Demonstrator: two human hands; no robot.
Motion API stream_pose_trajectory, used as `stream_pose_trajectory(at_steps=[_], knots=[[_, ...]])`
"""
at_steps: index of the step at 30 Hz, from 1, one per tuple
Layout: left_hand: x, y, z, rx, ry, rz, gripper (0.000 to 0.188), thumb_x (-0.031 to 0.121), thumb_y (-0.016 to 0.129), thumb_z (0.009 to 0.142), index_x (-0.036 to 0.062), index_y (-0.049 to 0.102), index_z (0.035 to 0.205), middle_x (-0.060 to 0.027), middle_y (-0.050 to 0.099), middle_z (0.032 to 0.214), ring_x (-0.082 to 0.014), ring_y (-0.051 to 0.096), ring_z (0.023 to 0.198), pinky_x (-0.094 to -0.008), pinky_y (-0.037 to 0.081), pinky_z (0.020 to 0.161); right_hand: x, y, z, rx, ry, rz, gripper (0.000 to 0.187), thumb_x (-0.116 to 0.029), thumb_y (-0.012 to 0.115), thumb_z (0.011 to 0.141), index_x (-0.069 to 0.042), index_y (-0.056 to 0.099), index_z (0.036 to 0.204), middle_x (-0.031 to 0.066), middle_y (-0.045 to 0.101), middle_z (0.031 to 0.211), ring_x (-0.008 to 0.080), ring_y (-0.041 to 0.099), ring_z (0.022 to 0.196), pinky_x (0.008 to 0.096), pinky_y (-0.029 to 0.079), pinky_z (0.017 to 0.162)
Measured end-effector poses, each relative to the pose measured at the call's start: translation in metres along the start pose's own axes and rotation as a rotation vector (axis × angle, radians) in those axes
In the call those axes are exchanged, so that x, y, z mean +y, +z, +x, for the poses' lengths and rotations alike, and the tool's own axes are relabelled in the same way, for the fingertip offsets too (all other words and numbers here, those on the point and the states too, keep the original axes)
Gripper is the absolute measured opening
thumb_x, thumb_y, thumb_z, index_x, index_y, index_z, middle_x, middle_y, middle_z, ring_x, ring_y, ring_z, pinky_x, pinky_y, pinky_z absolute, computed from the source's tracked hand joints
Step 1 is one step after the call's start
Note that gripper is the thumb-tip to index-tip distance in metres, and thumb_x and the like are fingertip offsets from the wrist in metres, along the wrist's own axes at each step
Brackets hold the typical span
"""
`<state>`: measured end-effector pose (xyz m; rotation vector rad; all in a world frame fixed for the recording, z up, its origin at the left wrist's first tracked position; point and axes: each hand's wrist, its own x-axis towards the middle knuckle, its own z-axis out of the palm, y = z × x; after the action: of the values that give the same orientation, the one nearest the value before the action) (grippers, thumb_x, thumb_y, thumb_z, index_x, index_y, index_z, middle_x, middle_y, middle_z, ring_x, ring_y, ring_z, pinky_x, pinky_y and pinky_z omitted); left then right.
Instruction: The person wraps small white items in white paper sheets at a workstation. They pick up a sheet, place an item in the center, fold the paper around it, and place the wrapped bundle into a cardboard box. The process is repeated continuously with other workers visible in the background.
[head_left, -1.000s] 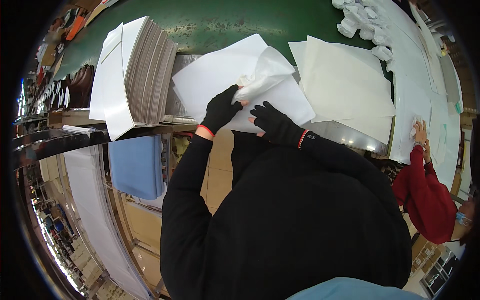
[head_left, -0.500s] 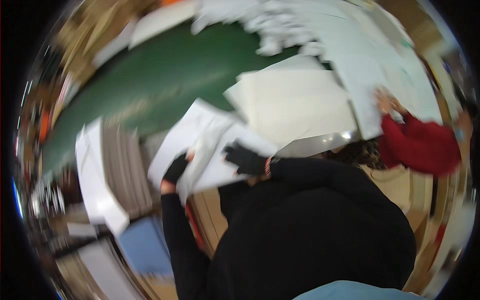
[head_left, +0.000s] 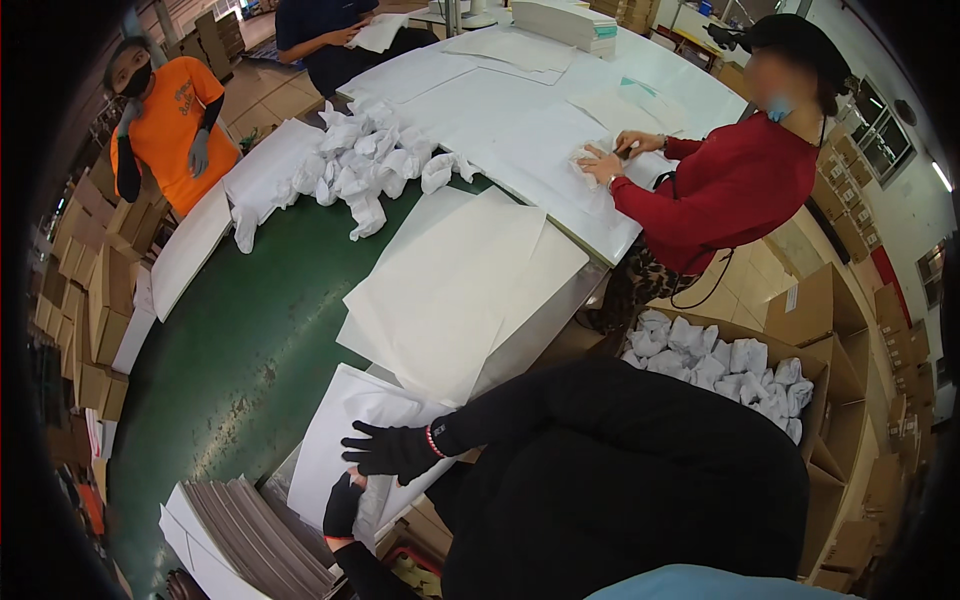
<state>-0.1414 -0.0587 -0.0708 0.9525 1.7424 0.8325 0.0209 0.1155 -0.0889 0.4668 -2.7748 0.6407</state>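
Observation:
My left hand [head_left: 343, 507], in a black fingerless glove, is closed on the near end of a white paper bundle [head_left: 374, 503]. My right hand [head_left: 388, 450], also gloved in black, lies over the bundle with its fingers spread. Beneath both hands is a white paper sheet [head_left: 312, 472] at the near edge of the green surface. What the bundle wraps is hidden. Beyond my right hand lie large cream paper sheets [head_left: 440, 300], overlapping in a loose pile.
A stack of grey-brown boards [head_left: 245, 535] stands at the near left. Many wrapped white bundles [head_left: 350, 165] heap on the far side; more fill a carton [head_left: 815, 395] at right. A person in red [head_left: 710, 195] works at the white table [head_left: 440, 85]; one in orange [head_left: 170, 130] stands far left.
My view has swung up and right, bringing the co-workers and carton into sight. My right hand has come closer to my left, over the paper bundle.

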Motion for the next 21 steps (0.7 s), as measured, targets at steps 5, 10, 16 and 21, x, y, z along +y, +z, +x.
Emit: stream_pose_trajectory(at_steps=[5,10,16,21], knots=[[-0.009,0.007,-0.002,0.421,-0.029,0.289,0.045,0.03,0.067,0.082,-0.0026,0.058,0.112,-0.0143,0.064,0.1,-0.0265,0.06,0.093,-0.0366,0.047,0.08,0.015,0.021,-0.003,-0.227,0.096,-0.095,0.122,-0.042,0.085,0.055,-0.01,0.015,0.15,0.0188,0.034,0.146,0.0403,0.027,0.137,0.0623,0.013,0.112],[0.008,0.07,-0.005,0.692,0.286,0.668,0.055,0.017,0.075,0.072,0.003,0.055,0.121,-0.0151,0.06,0.113,-0.0327,0.057,0.104,-0.0413,0.044,0.089,0.024,0.032,-0.004,-0.215,0.134,-0.092,0.117,-0.043,0.084,0.054,-0.009,0.022,0.147,0.0202,0.036,0.143,0.0404,0.03,0.135,0.0626,0.015,0.111],[0.036,0.097,-0.006,0.783,0.379,0.706,0.072,0.008,0.078,0.061,0.0054,0.05,0.128,-0.0141,0.058,0.115,-0.0338,0.055,0.107,-0.0439,0.043,0.09,0.0,0.036,-0.026,0.231,0.156,-0.168,0.085,-0.03,0.078,0.06,-0.003,0.044,0.134,0.0239,0.045,0.133,0.0419,0.035,0.132,0.0619,0.019,0.11],[0.016,0.076,0.01,0.811,0.322,0.739,0.068,0.018,0.082,0.06,0.0068,0.055,0.122,-0.0132,0.061,0.108,-0.0337,0.058,0.1,-0.0417,0.045,0.086,-0.014,0.049,-0.052,0.035,-0.068,0.197,0.065,-0.038,0.072,0.072,-0.002,0.052,0.121,0.0197,0.048,0.131,0.0378,0.039,0.128,0.0568,0.023,0.111]])
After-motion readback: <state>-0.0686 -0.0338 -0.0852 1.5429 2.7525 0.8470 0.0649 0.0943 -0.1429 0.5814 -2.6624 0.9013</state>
